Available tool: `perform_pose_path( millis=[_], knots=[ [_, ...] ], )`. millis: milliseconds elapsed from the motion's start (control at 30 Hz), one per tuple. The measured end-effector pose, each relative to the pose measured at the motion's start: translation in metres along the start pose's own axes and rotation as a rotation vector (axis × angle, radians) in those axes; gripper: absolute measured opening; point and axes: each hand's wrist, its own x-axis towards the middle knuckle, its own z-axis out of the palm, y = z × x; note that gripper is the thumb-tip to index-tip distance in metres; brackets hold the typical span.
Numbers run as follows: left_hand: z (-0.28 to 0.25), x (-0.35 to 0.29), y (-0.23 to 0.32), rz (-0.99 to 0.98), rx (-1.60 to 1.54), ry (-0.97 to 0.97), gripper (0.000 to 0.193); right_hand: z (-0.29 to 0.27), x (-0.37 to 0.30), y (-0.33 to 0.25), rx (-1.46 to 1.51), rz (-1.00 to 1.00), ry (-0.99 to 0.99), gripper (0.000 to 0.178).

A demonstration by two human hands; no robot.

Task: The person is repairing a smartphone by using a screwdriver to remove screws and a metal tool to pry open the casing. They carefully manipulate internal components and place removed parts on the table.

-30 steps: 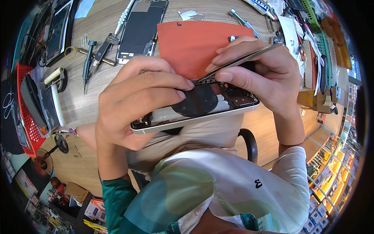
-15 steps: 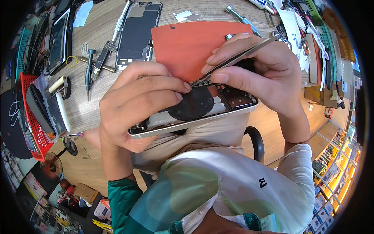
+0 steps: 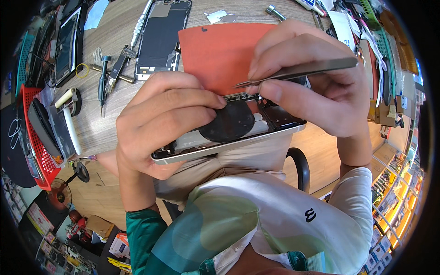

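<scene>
My left hand [image 3: 160, 121] grips the left end of an opened smartphone body [image 3: 270, 133], its fingers curled over the far edge and thumb side beneath. The phone has a silver frame, bare inner parts and a black round pad [image 3: 229, 121] in the middle. My right hand [image 3: 316, 78] pinches dark metal tweezers [image 3: 316, 68]. Their tips point left, just above the phone's far edge, near a strip of small connectors. Whether the tips hold anything is too small to tell. An orange-red mat [image 3: 224, 55] lies on the table beyond the phone.
A detached phone screen [image 3: 162, 36] lies left of the mat. Screwdrivers [image 3: 103, 82] and a black tool [image 3: 120, 68] are on the wooden table at left. A red basket [image 3: 41, 151] stands at the left edge. Papers [image 3: 343, 30] and trays crowd the right side.
My right hand has drawn up and right, and the tweezers now lie flatter, their tips lifted from the phone's far edge. My left hand and the phone have hardly moved.
</scene>
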Motion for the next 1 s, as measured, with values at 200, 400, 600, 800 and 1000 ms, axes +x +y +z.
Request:
perform_pose_path(
  millis=[200,400,600,800,1000],
  knots=[
    [0.001,0.001,0.004,-0.008,0.0,0.013,0.03,0.003,0.006,-0.02,-0.303,-0.024,-0.045,0.018],
    [0.0,0.002,0.003,0.018,-0.002,-0.003,0.031,0.015,-0.003,-0.031,-0.372,0.052,-0.032,0.022],
    [0.001,0.0,0.002,0.035,0.004,0.002,0.029,0.02,-0.009,-0.039,-0.408,0.103,-0.028,0.027],
    [0.003,-0.001,-0.001,0.057,-0.001,0.019,0.028,0.019,-0.009,-0.045,-0.454,0.098,-0.023,0.029],
    [0.002,-0.003,-0.008,0.099,-0.013,-0.005,0.035,0.029,-0.008,-0.055,-0.355,0.268,0.074,0.029]
  ],
)
